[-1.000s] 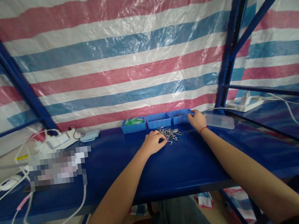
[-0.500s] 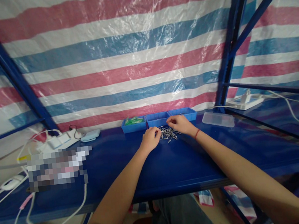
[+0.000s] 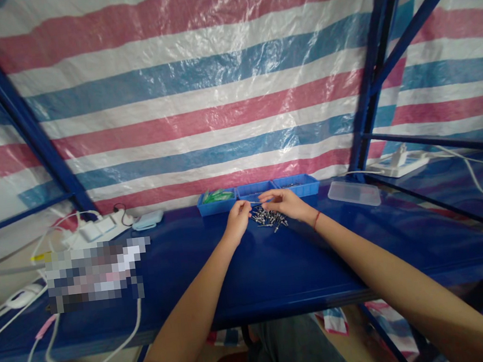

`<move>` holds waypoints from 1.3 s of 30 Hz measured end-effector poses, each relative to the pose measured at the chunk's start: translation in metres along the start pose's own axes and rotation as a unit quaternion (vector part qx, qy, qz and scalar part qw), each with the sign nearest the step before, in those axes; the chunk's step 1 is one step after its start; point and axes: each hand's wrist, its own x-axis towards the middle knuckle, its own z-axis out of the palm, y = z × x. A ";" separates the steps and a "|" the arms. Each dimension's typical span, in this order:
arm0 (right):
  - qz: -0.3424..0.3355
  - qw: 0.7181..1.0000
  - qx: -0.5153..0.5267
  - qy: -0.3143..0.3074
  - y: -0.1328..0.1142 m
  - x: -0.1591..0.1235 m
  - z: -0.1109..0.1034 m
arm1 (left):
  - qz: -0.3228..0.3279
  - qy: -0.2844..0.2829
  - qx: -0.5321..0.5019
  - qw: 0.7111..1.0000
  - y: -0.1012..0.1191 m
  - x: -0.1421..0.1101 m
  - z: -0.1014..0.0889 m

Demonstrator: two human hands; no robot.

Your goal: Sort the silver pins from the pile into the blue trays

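Observation:
My left hand (image 3: 237,217) is closed in a pinch on one end of a thin, pale rod-like piece (image 3: 255,204), too small to name more exactly. Its other end runs in between the thumb and fingers of my right hand (image 3: 285,205), which wears a red cord at the wrist. Just below both hands a loose pile of small, silvery and dark metal pieces (image 3: 268,217) lies on the blue table (image 3: 277,264). Behind the hands stands a blue three-part bin (image 3: 215,208); green items (image 3: 217,195) fill its left compartment, and small pieces lie in the right one.
A clear plastic lid (image 3: 353,194) lies right of the bin. White power strips (image 3: 99,229) with cables sit at the left, another power strip (image 3: 399,164) at the right. A light-blue case (image 3: 148,220) is near the back. Blue metal posts (image 3: 366,103) frame the table.
My hands have come closer together above the pile, and a thin rod now spans them. My right hand has moved left, away from the bin's edge. The view has shifted slightly.

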 end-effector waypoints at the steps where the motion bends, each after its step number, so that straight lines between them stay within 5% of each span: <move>1: 0.000 1.000 0.003 -0.003 -0.001 0.000 0.000 | -0.001 -0.001 -0.001 1.000 0.001 0.000 0.000; 11: -0.033 0.999 0.001 -0.001 -0.004 -0.002 0.001 | -0.006 -0.044 -0.001 0.999 -0.002 0.001 0.002; 21: -0.032 0.999 0.019 -0.025 -0.006 -0.003 0.004 | 0.098 -0.098 0.039 0.990 -0.005 -0.001 0.004; 39: -0.033 0.999 0.034 -0.018 -0.003 -0.001 0.006 | 0.136 -0.040 0.055 0.988 -0.003 0.000 0.002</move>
